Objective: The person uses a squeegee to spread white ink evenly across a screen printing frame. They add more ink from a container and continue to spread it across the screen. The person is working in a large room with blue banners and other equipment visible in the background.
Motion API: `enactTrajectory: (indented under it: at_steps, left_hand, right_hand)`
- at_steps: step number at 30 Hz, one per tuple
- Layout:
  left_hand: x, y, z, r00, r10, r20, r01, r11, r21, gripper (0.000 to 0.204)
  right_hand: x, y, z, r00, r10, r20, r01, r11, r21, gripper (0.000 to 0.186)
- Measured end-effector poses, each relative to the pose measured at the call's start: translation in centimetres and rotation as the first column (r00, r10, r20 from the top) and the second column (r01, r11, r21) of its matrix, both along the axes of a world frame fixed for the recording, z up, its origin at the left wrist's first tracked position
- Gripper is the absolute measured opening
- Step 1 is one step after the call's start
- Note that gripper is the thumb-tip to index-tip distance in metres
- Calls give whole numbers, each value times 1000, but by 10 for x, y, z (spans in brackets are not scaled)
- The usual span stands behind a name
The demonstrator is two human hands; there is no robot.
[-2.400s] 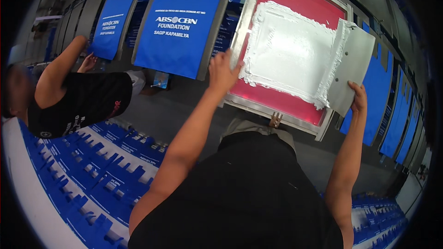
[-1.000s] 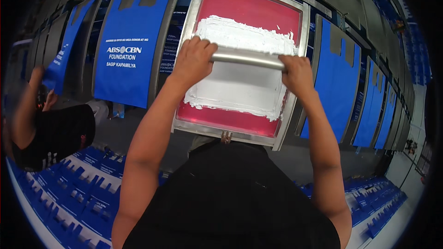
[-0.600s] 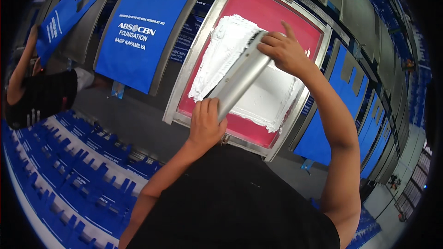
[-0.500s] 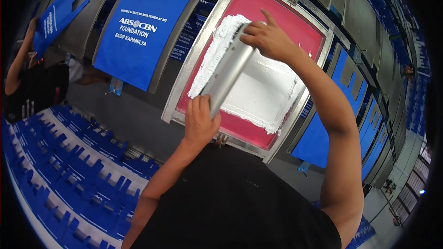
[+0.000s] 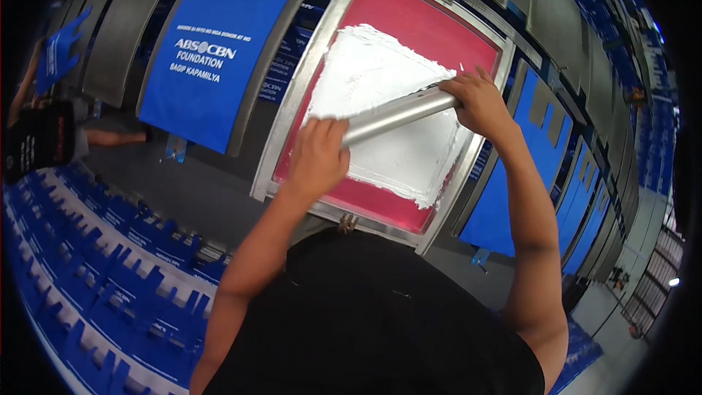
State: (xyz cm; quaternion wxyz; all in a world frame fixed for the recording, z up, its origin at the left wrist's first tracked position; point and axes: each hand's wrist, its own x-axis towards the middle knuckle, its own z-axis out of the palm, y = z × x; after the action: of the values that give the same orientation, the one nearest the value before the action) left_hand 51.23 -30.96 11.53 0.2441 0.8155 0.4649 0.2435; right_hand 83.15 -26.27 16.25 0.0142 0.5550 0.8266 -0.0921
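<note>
Co-worker [image 5: 44, 139] — blue bags [image 5: 121, 289] — grey floor [image 5: 212, 194]

Blue bag [image 5: 223, 77], upper left of the frame: white print in four stacked lines. First line: small capitals. Second line: largest type, bold capitals, with a round emblem [image 5: 205, 49] set mid-line. Third and fourth lines: medium capitals. Dark blue fabric [image 5: 281, 66], upper centre-left: similar pale print, dimmer, partly covered. Spread blue bags [image 5: 121, 296], lower left: short lines of white print, mostly too small to read. Black shirt [image 5: 44, 139] of a co-worker, left edge: white lettering and a red mark, illegible.
</note>
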Motion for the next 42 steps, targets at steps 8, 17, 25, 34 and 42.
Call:
enactTrajectory:
  at_steps: [8, 17, 25, 34, 42]
  left_hand:
    - [38, 99, -65, 946, -211, -247, 270, 934, 235, 46]
    - [-29, 3, -2, 902, -344, -262, 359, 933, 12, 40]
    - [-37, -2, 18, 889, -387, -247, 420, 903, 95, 32]
    - [-43, -32, 3, 840, -391, -377, 334, 919, -209, 36]
    - [-46, -25, -50, 919, -325, -224, 358, 925, 130, 33]
  right_hand:
    - [9, -73, -96, 937, -347, -29, 338, 885, 321, 31]
    - [-56, -184, -33, 906, -392, -157, 396, 918, -8, 37]
    - [-76, -209, -15, 874, -449, -186, 461, 887, 23, 38]
    - [-96, -227, -29, 844, -536, -14, 510, 811, -285, 36]
    - [-88, -222, -72, 834, -543, -99, 540, 840, -58, 41]
